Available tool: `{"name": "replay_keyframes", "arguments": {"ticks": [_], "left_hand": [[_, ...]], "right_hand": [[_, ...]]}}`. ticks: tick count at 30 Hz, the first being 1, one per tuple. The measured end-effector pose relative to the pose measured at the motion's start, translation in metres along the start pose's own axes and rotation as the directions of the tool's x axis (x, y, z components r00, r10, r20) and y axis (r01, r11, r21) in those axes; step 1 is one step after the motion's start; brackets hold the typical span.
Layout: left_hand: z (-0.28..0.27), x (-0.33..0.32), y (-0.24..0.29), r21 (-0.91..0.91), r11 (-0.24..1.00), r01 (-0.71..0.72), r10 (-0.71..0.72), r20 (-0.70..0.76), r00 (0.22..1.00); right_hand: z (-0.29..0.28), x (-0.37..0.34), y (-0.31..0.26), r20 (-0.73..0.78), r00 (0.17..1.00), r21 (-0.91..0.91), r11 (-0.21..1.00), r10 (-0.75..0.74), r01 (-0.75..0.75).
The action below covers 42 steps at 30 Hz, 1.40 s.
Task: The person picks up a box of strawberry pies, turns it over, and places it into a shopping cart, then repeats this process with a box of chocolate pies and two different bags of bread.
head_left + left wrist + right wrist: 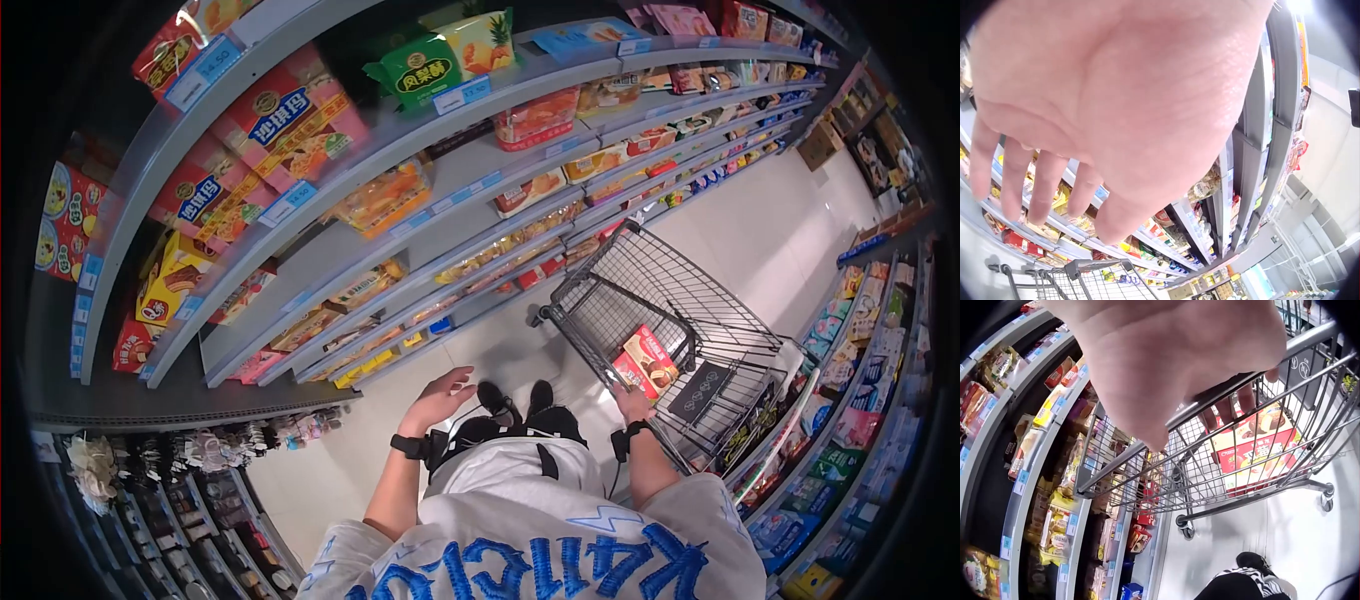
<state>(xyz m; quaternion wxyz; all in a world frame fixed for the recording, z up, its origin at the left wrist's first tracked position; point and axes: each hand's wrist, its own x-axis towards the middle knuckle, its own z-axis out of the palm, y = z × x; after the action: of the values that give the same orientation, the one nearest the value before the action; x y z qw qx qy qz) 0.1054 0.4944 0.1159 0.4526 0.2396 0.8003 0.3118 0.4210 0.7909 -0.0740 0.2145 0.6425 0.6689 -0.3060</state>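
My right hand (633,403) grips the handle (1310,341) of a wire shopping cart (690,290), its fingers curled over the bar in the right wrist view. Inside the cart lies a red box (647,362) with pictures of filled pastries on it. My left hand (440,398) is held out in front of the body, palm showing and fingers extended, with nothing in it. The lower snack shelves are what it is nearest to. In the left wrist view the palm (1116,94) fills the upper part, with shelves behind the fingers.
Long shelves (440,215) of packaged snacks run along the left and ahead, with pink boxes (290,120) and a green bag (425,70). More stocked shelves (850,450) stand right of the cart. Small goods hang on a rack (180,450) at lower left. Pale floor (690,225) lies beyond the cart.
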Motion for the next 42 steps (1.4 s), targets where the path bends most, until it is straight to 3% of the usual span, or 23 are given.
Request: {"name": "replay_keyframes", "arguments": {"ticks": [4,7,8,10,11,12,13,14,15,17,19,21,22,24,27,31,33,37,40,42], "left_hand": [[-0.023,0.012,-0.015,-0.052,0.997,-0.053,0.051,-0.045,0.998],[-0.038,0.014,-0.021,-0.116,0.985,-0.131,0.116,-0.126,0.985],[-0.045,0.013,-0.024,-0.143,0.977,-0.159,0.135,-0.167,0.977],[-0.058,0.02,-0.035,-0.233,0.95,-0.206,0.155,-0.22,0.963],[-0.061,0.029,-0.048,-0.297,0.896,-0.329,0.237,-0.306,0.922],[-0.063,0.034,-0.058,-0.351,0.822,-0.449,0.305,-0.394,0.867],[-0.073,0.035,-0.053,-0.369,0.825,-0.427,0.259,-0.425,0.868],[-0.081,0.039,-0.053,-0.379,0.819,-0.43,0.257,-0.428,0.866],[-0.09,0.045,-0.053,-0.396,0.799,-0.453,0.231,-0.494,0.838],[-0.109,0.051,-0.041,-0.408,0.777,-0.479,0.197,-0.565,0.801],[-0.136,0.049,-0.013,-0.359,0.764,-0.535,0.175,-0.683,0.709],[-0.157,0.055,0.005,-0.314,0.757,-0.573,0.182,-0.741,0.646],[-0.166,0.056,0.017,-0.278,0.746,-0.605,0.186,-0.786,0.59],[-0.182,0.057,0.041,-0.267,0.782,-0.563,0.155,-0.792,0.591],[-0.2,0.077,0.059,-0.168,0.783,-0.599,0.177,-0.863,0.473],[-0.213,0.101,0.07,-0.088,0.847,-0.524,0.178,-0.882,0.436],[-0.216,0.11,0.073,-0.135,0.863,-0.488,0.167,-0.834,0.526],[-0.21,0.103,0.074,-0.107,0.864,-0.493,0.183,-0.845,0.503],[-0.198,0.1,0.07,-0.072,0.845,-0.53,0.212,-0.864,0.456],[-0.192,0.097,0.072,0.014,0.803,-0.596,0.311,-0.862,0.399]], "right_hand": [[-0.007,0.001,-0.006,0.051,0.999,-0.026,1.0,0.018,-0.017],[-0.003,0.002,-0.018,0.008,0.998,-0.079,0.995,0.063,-0.063],[0.0,0.003,-0.027,-0.002,0.996,-0.166,0.982,0.087,-0.086],[0.009,-0.004,-0.064,-0.223,0.972,-0.308,0.951,-0.076,0.003],[0.011,-0.006,-0.083,-0.25,0.957,-0.221,0.971,-0.146,0.09],[-0.018,-0.038,-0.126,-0.121,0.971,-0.136,0.972,-0.207,0.191],[0.014,0.011,-0.127,-0.206,0.898,-0.081,0.921,-0.389,0.381],[0.016,0.015,-0.151,-0.25,0.813,0.078,0.826,-0.525,0.558],[-0.018,-0.033,-0.204,-0.103,0.855,0.326,0.794,-0.509,0.512],[-0.038,-0.043,-0.265,-0.131,0.672,0.34,0.604,-0.729,0.721],[-0.063,-0.074,-0.329,-0.173,0.552,0.507,0.407,-0.816,0.76],[-0.09,-0.099,-0.38,-0.216,0.394,0.444,0.269,-0.894,0.855],[-0.099,-0.107,-0.402,-0.214,0.374,0.44,0.253,-0.903,0.862],[-0.113,-0.12,-0.442,-0.282,0.254,0.504,0.083,-0.925,0.86],[-0.128,-0.129,-0.486,-0.281,0.201,0.564,0.008,-0.938,0.826],[-0.13,-0.125,-0.523,-0.257,0.098,0.628,-0.089,-0.962,0.773],[-0.13,-0.127,-0.528,-0.218,-0.01,0.637,-0.15,-0.976,0.756],[-0.143,-0.135,-0.507,-0.172,0.042,0.591,-0.069,-0.984,0.803],[-0.134,-0.126,-0.491,-0.226,0.006,0.569,-0.127,-0.974,0.813],[-0.133,-0.126,-0.482,-0.263,-0.021,0.485,-0.152,-0.965,0.861]]}}
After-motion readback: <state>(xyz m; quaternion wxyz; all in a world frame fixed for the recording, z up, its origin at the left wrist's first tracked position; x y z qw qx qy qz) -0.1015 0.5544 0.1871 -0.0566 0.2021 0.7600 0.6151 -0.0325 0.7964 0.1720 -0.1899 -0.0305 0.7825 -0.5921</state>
